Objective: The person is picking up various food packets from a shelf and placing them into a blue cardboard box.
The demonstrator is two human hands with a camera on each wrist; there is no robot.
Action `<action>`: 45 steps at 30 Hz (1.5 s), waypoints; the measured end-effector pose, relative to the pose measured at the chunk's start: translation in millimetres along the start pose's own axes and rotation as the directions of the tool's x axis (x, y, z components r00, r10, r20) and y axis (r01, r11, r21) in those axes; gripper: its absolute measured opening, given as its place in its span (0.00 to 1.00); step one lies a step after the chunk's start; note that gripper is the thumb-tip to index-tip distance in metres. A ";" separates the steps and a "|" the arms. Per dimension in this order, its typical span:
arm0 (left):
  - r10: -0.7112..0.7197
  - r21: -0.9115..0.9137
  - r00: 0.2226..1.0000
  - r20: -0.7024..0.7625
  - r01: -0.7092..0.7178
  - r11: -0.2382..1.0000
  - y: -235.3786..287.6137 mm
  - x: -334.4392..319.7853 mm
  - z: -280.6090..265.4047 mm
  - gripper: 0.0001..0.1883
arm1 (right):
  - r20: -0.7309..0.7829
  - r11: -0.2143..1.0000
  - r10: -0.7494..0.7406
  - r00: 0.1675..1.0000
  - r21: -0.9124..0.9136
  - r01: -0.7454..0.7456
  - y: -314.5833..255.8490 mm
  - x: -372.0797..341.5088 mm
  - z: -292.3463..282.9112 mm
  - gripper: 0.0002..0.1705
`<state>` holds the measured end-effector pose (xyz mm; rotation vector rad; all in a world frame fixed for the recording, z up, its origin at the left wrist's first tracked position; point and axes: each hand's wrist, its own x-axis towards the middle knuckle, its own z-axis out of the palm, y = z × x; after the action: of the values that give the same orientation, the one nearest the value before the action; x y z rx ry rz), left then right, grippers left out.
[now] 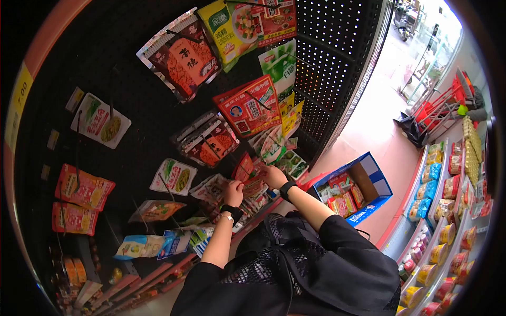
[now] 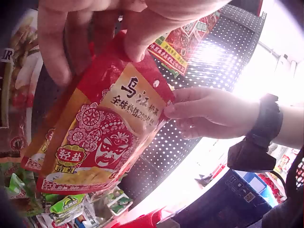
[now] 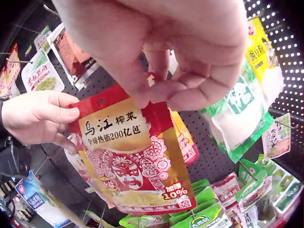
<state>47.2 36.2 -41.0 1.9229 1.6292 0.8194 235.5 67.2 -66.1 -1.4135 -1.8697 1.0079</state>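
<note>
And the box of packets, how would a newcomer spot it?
Find the dark perforated board, then the pinkish floor beside it. Against it, past the right hand, an open carton holds packets; its blue walls set it apart from the red trolley.

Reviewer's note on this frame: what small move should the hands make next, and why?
Probably square up the Wujiang pickled-mustard packets so their top holes align, ready for a hook. The rear packet juts out past the front one, whose hole is uncovered. The left hand and right hand both grip the top, and neighbouring packets hang on hooks.
</note>
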 end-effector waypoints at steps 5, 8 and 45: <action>-0.045 -0.007 0.994 0.104 0.046 0.999 10.5 -11.7 -6.8 0.09 | -0.135 0.998 0.047 0.990 0.042 -0.041 -13.3 -24.4 -2.7 0.10; 0.013 -0.030 0.987 0.161 -0.008 1.000 9.5 -12.8 -7.2 0.09 | -0.231 0.996 -0.076 0.970 -0.068 0.062 2.7 -32.4 0.1 0.09; 0.245 -0.498 0.535 0.809 0.401 0.769 152.8 -2.6 188.3 0.12 | 0.163 0.228 0.719 0.675 0.863 -0.451 8.3 -241.6 -87.8 0.20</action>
<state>287.0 10.5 -66.5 1.3253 0.6567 0.2058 375.8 -144.8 -26.8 -1.4502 -0.2849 1.6783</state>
